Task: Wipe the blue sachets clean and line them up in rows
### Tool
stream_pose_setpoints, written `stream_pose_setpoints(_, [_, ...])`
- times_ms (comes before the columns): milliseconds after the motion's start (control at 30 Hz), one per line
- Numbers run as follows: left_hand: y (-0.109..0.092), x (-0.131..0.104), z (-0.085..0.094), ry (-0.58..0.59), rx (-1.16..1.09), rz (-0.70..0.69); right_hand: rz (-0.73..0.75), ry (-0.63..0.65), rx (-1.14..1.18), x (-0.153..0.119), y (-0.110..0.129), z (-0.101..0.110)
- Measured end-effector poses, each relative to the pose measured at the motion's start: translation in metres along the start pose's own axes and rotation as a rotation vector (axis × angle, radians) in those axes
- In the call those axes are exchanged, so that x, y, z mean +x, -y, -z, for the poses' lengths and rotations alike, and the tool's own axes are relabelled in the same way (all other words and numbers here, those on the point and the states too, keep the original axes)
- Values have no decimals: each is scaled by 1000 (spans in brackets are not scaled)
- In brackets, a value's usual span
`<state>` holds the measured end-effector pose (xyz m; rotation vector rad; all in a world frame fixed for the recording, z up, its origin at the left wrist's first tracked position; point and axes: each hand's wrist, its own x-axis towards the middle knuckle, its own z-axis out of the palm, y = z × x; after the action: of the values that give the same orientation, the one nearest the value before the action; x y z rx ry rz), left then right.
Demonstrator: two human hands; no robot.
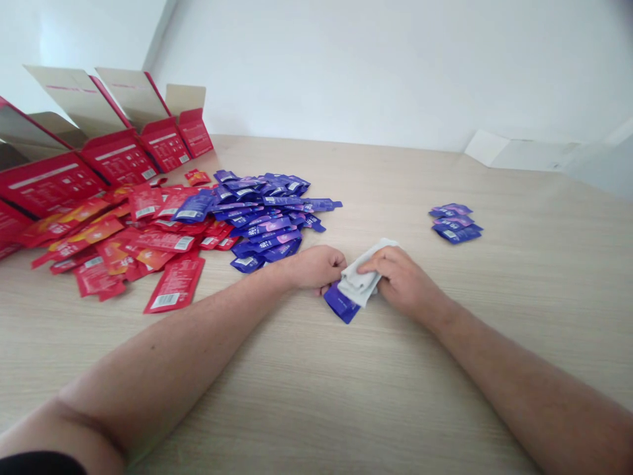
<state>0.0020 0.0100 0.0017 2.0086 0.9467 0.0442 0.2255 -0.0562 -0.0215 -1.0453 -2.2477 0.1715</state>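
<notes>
In the head view, my right hand (400, 274) is closed on a folded white cloth (360, 277), which lies against a purple sachet (342, 305) near the middle of the table. My left hand (324, 267) is closed at the upper left edge of that sachet, gripping it; its fingertips are partly hidden. The cloth covers the upper right part of the sachet. To the left of my left hand lies a heap of purple sachets (270, 227). A few more purple sachets (455, 223) lie overlapping at the right, beyond my right hand.
Red and orange sachets (173, 280) are spread over the left of the wooden table (297, 396), touching the purple heap. Several open red boxes (121, 158) stand in a row behind them. A white flat object (524, 153) lies at the back right, by the wall.
</notes>
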Motion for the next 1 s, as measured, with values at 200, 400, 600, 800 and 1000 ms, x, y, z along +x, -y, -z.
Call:
stream_pose_setpoints(200, [-14,-11,15,-317,495,-97,-291,-353,-51,-1,-37,22])
stream_pose_setpoints(400, [-52,-35,-2,-448,967,-160,-278,-353,-58,0,-33,22])
stream_pose_setpoints(600, [-53,-38,-21,-250,918,-249,-272,-355,-62,0,-33,22])
stream_pose_setpoints(800, [-30,-38,-10,-259,920,35,-245,-333,-44,0,-34,20])
stream_pose_setpoints(1000, [-25,-25,-5,-101,720,59,-211,-304,-22,-1,-32,16])
